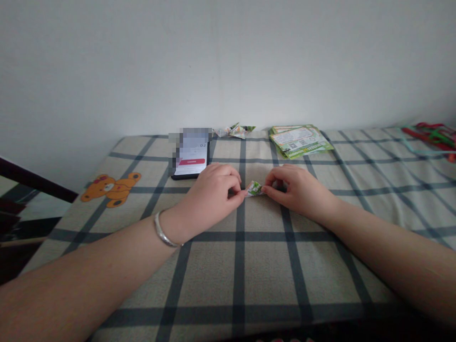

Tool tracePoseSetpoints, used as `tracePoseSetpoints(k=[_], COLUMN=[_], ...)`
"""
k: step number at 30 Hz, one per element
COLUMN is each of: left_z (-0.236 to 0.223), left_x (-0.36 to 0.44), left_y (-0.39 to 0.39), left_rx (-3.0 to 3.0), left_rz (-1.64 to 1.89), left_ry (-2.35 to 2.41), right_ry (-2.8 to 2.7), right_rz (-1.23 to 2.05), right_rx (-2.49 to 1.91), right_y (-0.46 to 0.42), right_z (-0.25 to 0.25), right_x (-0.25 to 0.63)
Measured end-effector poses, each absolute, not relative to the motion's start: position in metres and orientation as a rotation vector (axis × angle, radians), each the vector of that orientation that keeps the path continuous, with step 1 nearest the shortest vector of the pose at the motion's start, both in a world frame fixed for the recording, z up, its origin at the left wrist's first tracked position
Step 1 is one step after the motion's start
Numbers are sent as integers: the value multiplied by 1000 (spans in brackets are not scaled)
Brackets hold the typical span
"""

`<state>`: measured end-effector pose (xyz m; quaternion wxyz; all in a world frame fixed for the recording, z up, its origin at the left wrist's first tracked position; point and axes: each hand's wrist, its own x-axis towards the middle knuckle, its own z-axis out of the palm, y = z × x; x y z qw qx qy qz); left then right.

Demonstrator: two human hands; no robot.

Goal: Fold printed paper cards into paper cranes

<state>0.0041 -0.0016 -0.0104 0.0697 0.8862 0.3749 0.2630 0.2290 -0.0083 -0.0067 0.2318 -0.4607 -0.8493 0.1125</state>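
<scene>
A small folded piece of green-and-white printed paper point(254, 188) lies between my two hands, low over the checked tablecloth. My left hand point(217, 190), with a silver bangle at the wrist, pinches its left end between thumb and fingers. At the other end, my right hand point(288, 184) has thumb and forefinger closed on the paper's right tip. Fingers cover both ends, so only the middle of the paper shows. Beyond the hands, folded paper pieces point(235, 130) with similar print rest near the wall.
A phone point(192, 156) with a lit screen, partly blurred out, lies beyond my left hand. Behind my right hand is a stack of printed green-and-white sheets point(299, 141). Red and green items point(432, 137) sit at the far right. A bear figure point(111, 189) marks the checked tablecloth point(213, 275).
</scene>
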Motion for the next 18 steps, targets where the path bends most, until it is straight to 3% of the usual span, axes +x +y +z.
tracePoseSetpoints(k=[11,18], left_z=[-11,-11], left_x=[7,7], left_y=[1,1], left_rx=[2649,2672], left_rz=[761,752], left_ry=[1226,1231], right_ry=[-2274,-2422], right_rz=[323,62], right_rx=[-1334,-1167], right_y=[-8,-11], right_z=[-8,-4], right_x=[224,226])
